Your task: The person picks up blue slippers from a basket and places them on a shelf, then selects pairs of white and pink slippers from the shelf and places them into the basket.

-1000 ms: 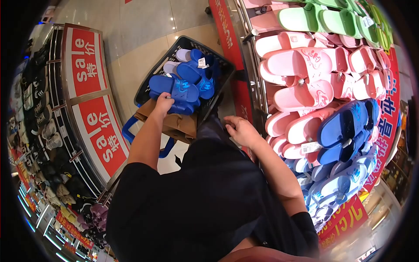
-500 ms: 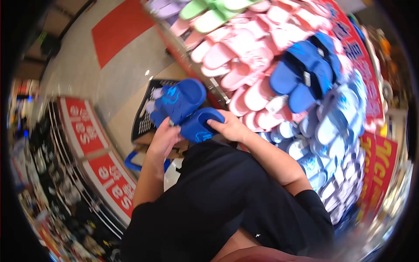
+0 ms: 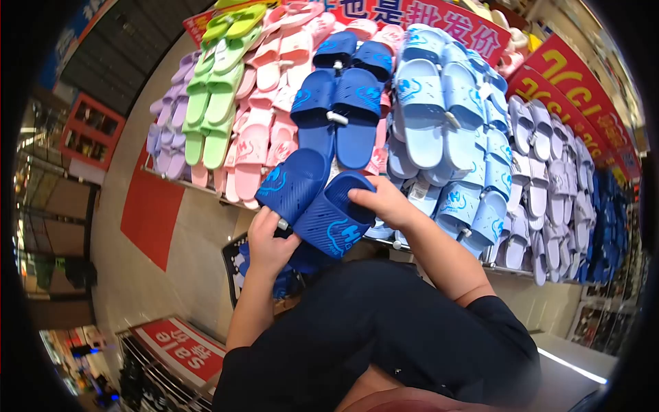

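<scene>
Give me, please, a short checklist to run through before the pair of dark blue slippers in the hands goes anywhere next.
1. Left hand grips the heel end of the pair of dark blue slippers: ok.
2. Right hand rests on the nearer slipper's strap: ok.
3. The two slippers are joined by a connector: cannot tell; a small pale piece shows near the left hand.
4. Same colour already on the display rack, the dark blue pairs hanging just above: ok.
5. Free slot on the rack for this pair: cannot tell; the rows look packed.
6. Black basket below, apart from the hands: ok.
</scene>
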### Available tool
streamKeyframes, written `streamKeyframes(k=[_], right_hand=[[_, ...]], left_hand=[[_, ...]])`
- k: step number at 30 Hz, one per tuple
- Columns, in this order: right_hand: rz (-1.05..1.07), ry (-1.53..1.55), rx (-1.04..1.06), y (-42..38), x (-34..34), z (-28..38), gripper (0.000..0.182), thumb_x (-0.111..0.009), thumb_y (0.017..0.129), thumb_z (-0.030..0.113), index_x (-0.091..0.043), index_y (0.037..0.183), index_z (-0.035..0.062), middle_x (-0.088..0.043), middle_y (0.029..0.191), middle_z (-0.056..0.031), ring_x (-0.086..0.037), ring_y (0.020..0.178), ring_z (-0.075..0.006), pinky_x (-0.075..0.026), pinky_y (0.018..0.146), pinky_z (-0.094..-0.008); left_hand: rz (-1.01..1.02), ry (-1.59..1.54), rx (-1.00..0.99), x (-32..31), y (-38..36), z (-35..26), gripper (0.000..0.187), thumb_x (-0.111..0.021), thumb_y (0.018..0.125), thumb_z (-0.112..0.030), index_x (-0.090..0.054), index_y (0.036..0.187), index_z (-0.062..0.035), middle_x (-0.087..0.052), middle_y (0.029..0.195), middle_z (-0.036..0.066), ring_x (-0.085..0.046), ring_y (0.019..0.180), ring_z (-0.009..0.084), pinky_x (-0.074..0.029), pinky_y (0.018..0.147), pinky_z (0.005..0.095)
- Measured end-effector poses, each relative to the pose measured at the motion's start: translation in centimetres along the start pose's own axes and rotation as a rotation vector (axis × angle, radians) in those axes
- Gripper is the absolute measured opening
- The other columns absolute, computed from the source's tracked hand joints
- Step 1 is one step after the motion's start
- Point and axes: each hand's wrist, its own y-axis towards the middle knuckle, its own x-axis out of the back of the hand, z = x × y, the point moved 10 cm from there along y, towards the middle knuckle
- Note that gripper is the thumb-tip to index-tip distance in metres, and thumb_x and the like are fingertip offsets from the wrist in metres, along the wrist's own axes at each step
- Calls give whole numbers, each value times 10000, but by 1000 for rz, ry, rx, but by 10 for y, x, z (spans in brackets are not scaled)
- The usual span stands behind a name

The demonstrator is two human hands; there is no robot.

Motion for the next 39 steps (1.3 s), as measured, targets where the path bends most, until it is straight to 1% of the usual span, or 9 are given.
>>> streamKeyframes(k=[3,6,9,13,21,26,30,35,39], right_hand=[[15,167,322,-17,27,31,677,-586,961,409,-353,1458,12,-582,1282,-118,-594,1110,-164,-516,871,-303],[-34,290,361,-51,45,45,764,-573,961,403,-188,1522,54,-495,1401,-189,-584,1185,-257,-534,886,-355],[-33,151,343,-94,43,40,841,-626,919,448,-194,1519,48,-464,1429,-226,-599,1169,-297,-521,885,-360],[-48,84,213,-136,51,5,596,-558,959,216,-321,1465,8,-563,1323,-228,-620,1122,-242,-517,875,-343],[-321,153,196,-178,69,-30,456,-526,967,91,-430,1407,22,-599,1290,-153,-612,1085,-162,-479,901,-285],[-426,200,174,-205,87,-59,448,-531,968,93,-439,1401,29,-605,1288,-143,-615,1088,-158,-479,898,-285],[-407,191,116,-196,91,-69,447,-540,972,110,-439,1400,29,-607,1284,-135,-616,1088,-159,-479,897,-283],[-255,156,59,-157,88,-61,438,-549,977,116,-444,1392,23,-604,1281,-130,-607,1111,-164,-477,917,-289],[-82,11,21,-116,75,-72,425,-553,960,90,-468,1370,17,-606,1278,-124,-584,1142,-173,-478,934,-308]], left_hand=[[0,-97,-79,-17,45,-7,382,-791,769,-100,-659,1101,35,-678,1098,120,-638,1026,215,-474,916,315],[-147,-308,-28,-24,108,1,312,-763,805,-115,-656,1066,17,-672,941,80,-599,841,121,-482,772,269],[-174,-227,7,-31,182,-4,239,-746,808,-178,-600,813,11,-593,658,41,-491,607,112,-426,575,298],[-225,-104,-125,-66,295,-14,265,-708,761,-202,-554,714,8,-572,584,108,-509,541,186,-437,570,359],[-78,390,22,-196,456,39,449,-693,782,-375,-673,912,54,-685,918,274,-664,957,406,-510,872,449],[244,535,-41,-261,415,74,889,-698,825,-329,-254,1429,148,-421,1390,354,-439,1321,395,-363,1100,398],[205,238,-225,-239,397,69,747,-662,843,-270,-346,1440,51,-491,1362,303,-465,1296,412,-368,1091,392],[-76,-10,-173,-123,284,62,535,-622,884,-158,-472,1363,29,-570,1293,234,-550,1222,313,-408,1041,370],[-349,-72,41,-3,139,150,464,-612,888,-80,-507,1326,32,-592,1245,176,-563,1173,250,-435,997,348]])
